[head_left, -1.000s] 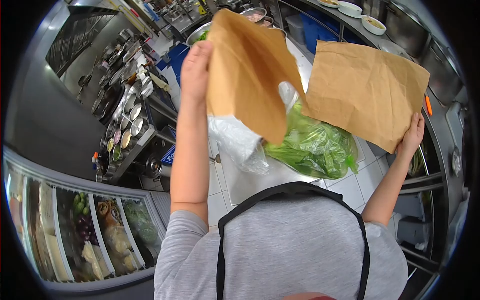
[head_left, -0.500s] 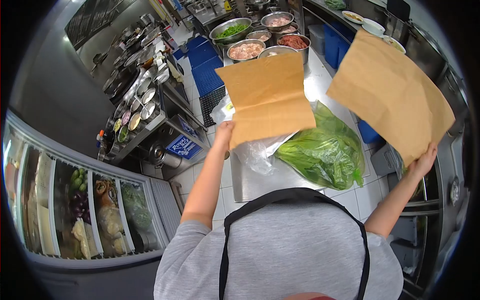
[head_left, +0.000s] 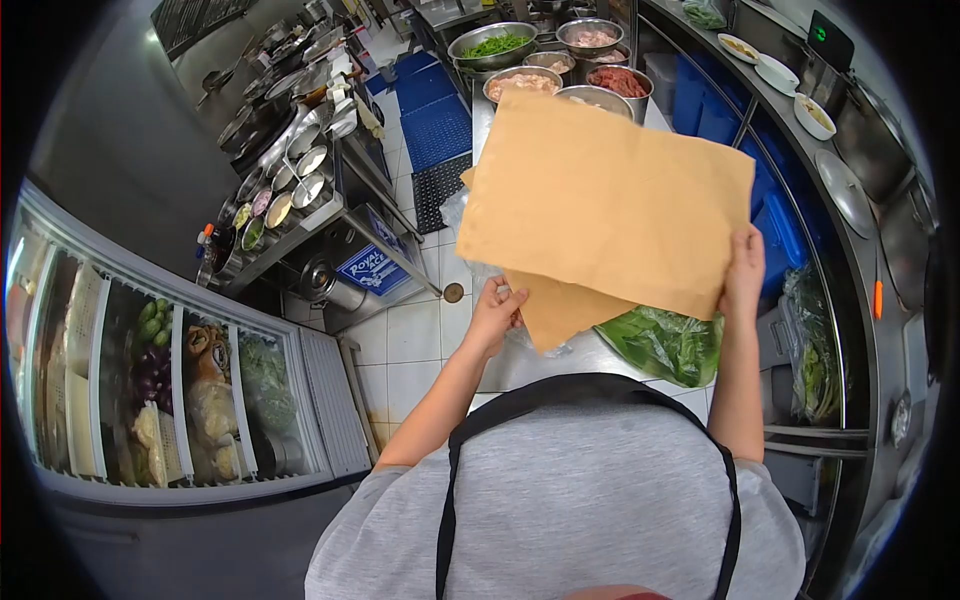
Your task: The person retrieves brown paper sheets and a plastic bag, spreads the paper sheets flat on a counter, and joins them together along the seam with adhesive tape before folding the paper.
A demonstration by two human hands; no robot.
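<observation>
My right hand (head_left: 742,272) grips the right edge of a large sheet of brown paper (head_left: 610,205). Under it, a second brown paper sheet (head_left: 562,312) shows at its lower corner, pinched between the thumb and fingers of my left hand (head_left: 498,312). The upper sheet covers most of the lower one. Beneath both, a clear plastic bag of leafy greens (head_left: 668,345) lies on the steel table (head_left: 520,372), partly hidden by the paper. Some clear plastic peeks out beside the left hand.
Steel bowls of green vegetables (head_left: 497,46), pale meat (head_left: 522,82) and red meat (head_left: 618,82) stand at the table's far end. On the left are a glass-topped fridge (head_left: 320,440) and containers of seasonings (head_left: 278,210). Dishes (head_left: 815,115) line the right counter.
The right sheet has swung left and now overlaps the left sheet. My two hands have come closer together, and the left hand is lower. The view has shifted slightly.
</observation>
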